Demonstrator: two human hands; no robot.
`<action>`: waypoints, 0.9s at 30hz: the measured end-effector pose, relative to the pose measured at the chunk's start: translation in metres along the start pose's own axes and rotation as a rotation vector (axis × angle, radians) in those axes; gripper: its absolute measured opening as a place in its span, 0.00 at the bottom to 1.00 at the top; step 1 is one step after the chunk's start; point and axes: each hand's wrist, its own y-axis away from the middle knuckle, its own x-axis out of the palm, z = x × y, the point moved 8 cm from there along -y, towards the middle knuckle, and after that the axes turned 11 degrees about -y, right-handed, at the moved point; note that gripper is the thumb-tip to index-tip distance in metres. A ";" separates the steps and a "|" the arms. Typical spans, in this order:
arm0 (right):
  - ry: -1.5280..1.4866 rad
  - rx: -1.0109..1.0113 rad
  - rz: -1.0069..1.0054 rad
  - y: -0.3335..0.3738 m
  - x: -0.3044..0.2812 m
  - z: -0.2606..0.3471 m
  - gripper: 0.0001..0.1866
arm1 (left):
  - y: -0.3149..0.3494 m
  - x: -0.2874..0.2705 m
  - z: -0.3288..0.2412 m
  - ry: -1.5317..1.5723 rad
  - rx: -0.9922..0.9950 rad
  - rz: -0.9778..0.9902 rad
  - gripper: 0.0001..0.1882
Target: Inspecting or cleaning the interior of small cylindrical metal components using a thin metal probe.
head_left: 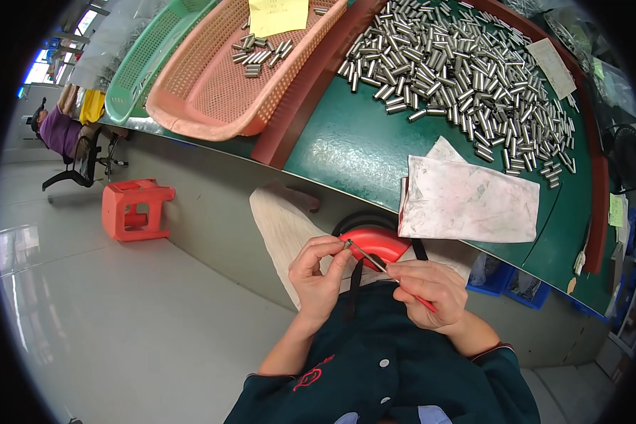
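Over my lap, my left hand [316,274] is closed in a pinch on a small metal cylinder [348,244], mostly covered by the fingertips. My right hand [431,291] grips a thin rod-shaped tool [367,256] with a red end [427,304]. The tool's far tip meets the piece at my left fingertips; whether it goes inside I cannot tell. Behind my hands, a red rounded object [380,242] rests at my lap, partly hidden. A large heap of metal cylinders [466,81] lies on the green tabletop [332,152], with a stained white cloth [473,198] at its near edge.
A pink basket [169,116] with several cylinders and a yellow note stands left, beside a green basket [120,88]. Dark red strips [279,138] border the work area. A red stool [136,210] stands on the floor; a seated person [60,131] is farther off. Blue bins [526,290] sit below the table.
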 end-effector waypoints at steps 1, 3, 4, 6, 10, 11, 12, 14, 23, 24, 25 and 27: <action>0.001 0.000 0.000 0.000 0.001 0.001 0.10 | 0.000 0.000 -0.002 -0.027 0.027 -0.027 0.09; -0.020 -0.040 0.002 0.001 0.002 0.006 0.12 | 0.000 -0.001 -0.005 -0.054 0.054 -0.055 0.09; -0.022 -0.040 0.002 0.001 0.002 0.006 0.12 | 0.000 -0.002 -0.009 -0.105 0.098 -0.057 0.09; -0.027 -0.035 0.001 0.002 0.001 0.006 0.11 | 0.000 -0.002 -0.013 -0.157 0.144 -0.060 0.09; 0.012 0.023 0.096 -0.001 0.004 0.007 0.15 | -0.004 -0.010 -0.003 -0.110 0.091 -0.113 0.08; -0.025 0.012 0.078 -0.002 0.003 0.009 0.15 | -0.006 -0.016 0.003 -0.076 0.042 -0.150 0.07; -0.060 0.003 0.060 -0.002 0.001 0.010 0.14 | -0.007 -0.019 0.005 -0.042 0.022 -0.157 0.06; -0.071 0.021 0.044 0.000 -0.002 0.008 0.14 | -0.008 -0.020 0.014 0.048 -0.096 -0.132 0.06; -0.071 0.035 -0.006 -0.002 -0.002 0.000 0.13 | -0.007 -0.003 0.028 0.315 -0.159 0.033 0.05; -0.070 0.036 -0.005 -0.002 -0.002 -0.001 0.13 | -0.008 -0.002 0.027 0.314 -0.153 0.045 0.05; -0.069 0.036 -0.005 -0.002 -0.001 -0.001 0.13 | -0.008 -0.001 0.027 0.315 -0.153 0.046 0.05; -0.067 0.039 -0.019 -0.001 -0.002 -0.002 0.13 | -0.008 0.001 0.026 0.335 -0.152 0.063 0.05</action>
